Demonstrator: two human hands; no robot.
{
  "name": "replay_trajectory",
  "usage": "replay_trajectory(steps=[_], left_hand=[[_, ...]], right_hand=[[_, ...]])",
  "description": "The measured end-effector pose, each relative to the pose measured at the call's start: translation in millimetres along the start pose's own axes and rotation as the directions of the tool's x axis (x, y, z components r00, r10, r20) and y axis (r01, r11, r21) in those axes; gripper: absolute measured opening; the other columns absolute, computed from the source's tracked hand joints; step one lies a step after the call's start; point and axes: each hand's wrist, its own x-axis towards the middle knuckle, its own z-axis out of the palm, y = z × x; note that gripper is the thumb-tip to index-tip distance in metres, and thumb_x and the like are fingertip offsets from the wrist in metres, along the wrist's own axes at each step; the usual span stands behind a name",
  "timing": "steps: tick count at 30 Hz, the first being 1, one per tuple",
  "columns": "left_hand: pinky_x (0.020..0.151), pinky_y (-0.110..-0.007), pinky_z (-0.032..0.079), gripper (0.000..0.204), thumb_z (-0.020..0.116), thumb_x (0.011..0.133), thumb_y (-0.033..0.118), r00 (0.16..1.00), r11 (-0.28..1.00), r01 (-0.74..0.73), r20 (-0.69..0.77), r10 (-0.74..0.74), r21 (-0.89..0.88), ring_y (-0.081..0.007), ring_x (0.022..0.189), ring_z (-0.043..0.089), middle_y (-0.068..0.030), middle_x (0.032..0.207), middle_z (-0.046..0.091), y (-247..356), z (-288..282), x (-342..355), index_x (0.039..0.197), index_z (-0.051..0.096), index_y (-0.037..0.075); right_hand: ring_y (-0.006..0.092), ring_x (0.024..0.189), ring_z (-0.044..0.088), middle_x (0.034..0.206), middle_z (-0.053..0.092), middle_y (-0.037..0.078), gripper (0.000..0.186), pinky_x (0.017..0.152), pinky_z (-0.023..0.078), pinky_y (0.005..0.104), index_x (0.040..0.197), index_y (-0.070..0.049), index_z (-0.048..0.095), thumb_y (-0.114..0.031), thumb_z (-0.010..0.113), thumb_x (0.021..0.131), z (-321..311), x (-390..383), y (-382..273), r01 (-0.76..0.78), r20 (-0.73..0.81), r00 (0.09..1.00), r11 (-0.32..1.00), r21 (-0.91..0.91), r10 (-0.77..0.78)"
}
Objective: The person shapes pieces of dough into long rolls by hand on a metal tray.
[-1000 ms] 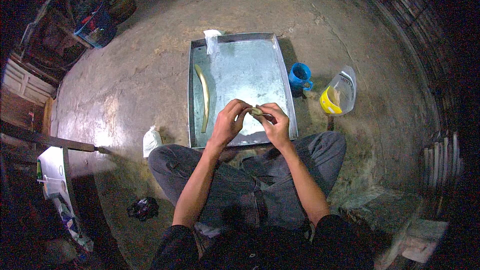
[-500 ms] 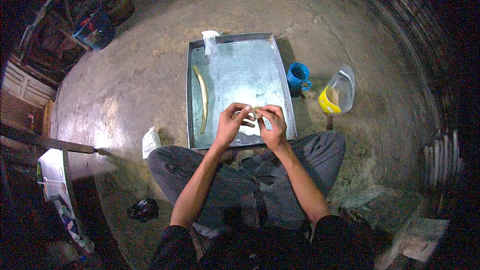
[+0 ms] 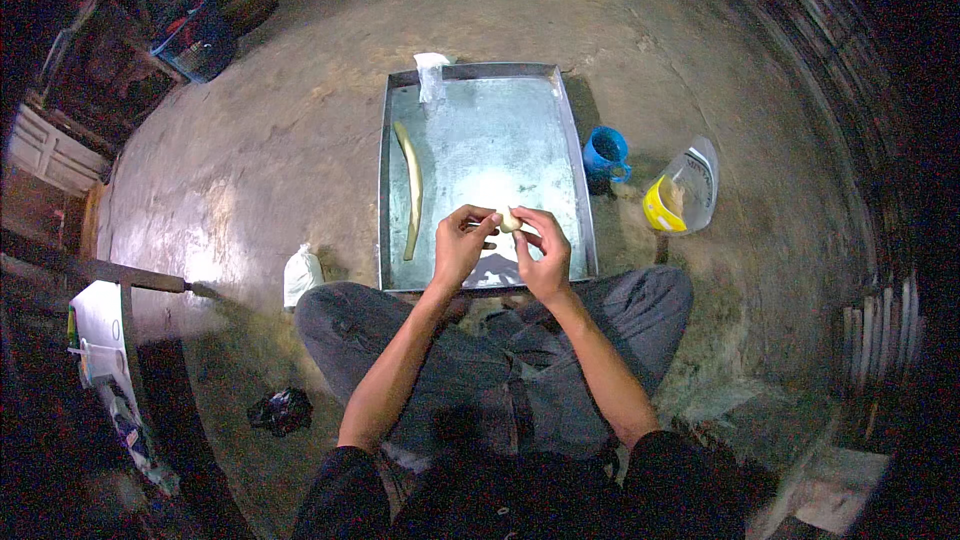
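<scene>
Between my two hands is a small pale lump of dough (image 3: 510,221), held over the near part of a shallow metal tray (image 3: 500,140). My left hand (image 3: 460,250) has its fingers curled and its thumb and fingertips against the lump's left side. On the other side, my right hand (image 3: 545,252) pinches the lump with thumb and fingers. A long, slightly curved strip of dough (image 3: 411,192) lies along the tray's left side, apart from both hands. Over the tray's far rim hangs a small white plastic bag (image 3: 431,68).
Right of the tray stand a blue plastic mug (image 3: 605,152) and an open clear-and-yellow bag (image 3: 664,206). A tied white bag (image 3: 301,278) sits by my left knee, with a crumpled black bag (image 3: 281,411) nearer. A dark bucket (image 3: 198,46) is at the far left.
The lump has been turned slightly in my fingers and more of its pale, rounded surface shows. Both hands stay almost in place; the whole view has shifted a little.
</scene>
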Motion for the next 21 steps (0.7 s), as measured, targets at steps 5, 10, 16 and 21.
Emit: replay_trajectory(steps=[5,10,16,21], left_hand=[[0.072,-0.035,0.063,0.019,0.069,0.093,0.012,0.999,0.972,0.025,0.025,-0.02,-0.232,-0.0214,0.088,0.07,-0.0138,0.099,0.07,-11,11,6,0.101,0.064,-0.004],[0.076,-0.033,0.06,0.024,0.07,0.093,0.01,0.997,0.988,-0.083,-0.006,0.083,-0.129,-0.0206,0.098,0.067,-0.013,0.107,0.067,-12,18,-1,0.109,0.061,-0.005],[0.091,-0.033,0.053,0.04,0.072,0.092,0.019,0.956,0.987,-0.156,0.254,0.144,0.028,-0.0227,0.102,0.068,-0.015,0.111,0.071,-1,9,0,0.124,0.062,-0.003],[0.083,-0.032,0.055,0.031,0.076,0.087,0.016,0.971,0.945,-0.144,0.228,0.076,0.295,-0.0182,0.094,0.069,-0.0133,0.102,0.073,5,4,1,0.111,0.067,-0.001]], right_hand=[[0.0212,0.108,0.065,0.116,0.066,0.013,0.03,0.091,0.055,0.0321,0.119,0.002,0.06,-0.002,0.068,0.09,-5,0,15,-0.172,-0.095,0.977,0.971,0.166,0.19],[0.0197,0.103,0.066,0.109,0.069,0.014,0.033,0.091,0.054,0.0324,0.121,0.001,0.06,-0.007,0.069,0.09,-11,5,19,-0.258,-0.058,0.957,0.926,0.275,0.284],[0.0161,0.097,0.067,0.104,0.069,0.01,0.034,0.085,0.056,0.0299,0.127,-0.001,0.058,-0.008,0.065,0.094,-19,12,12,-0.428,0.033,0.886,0.786,0.447,0.463],[0.0093,0.082,0.062,0.1,0.07,0.007,0.03,0.068,0.05,0.0248,0.123,-0.002,0.062,-0.012,0.066,0.095,-24,11,28,-0.475,0.048,0.874,0.831,0.289,0.483]])
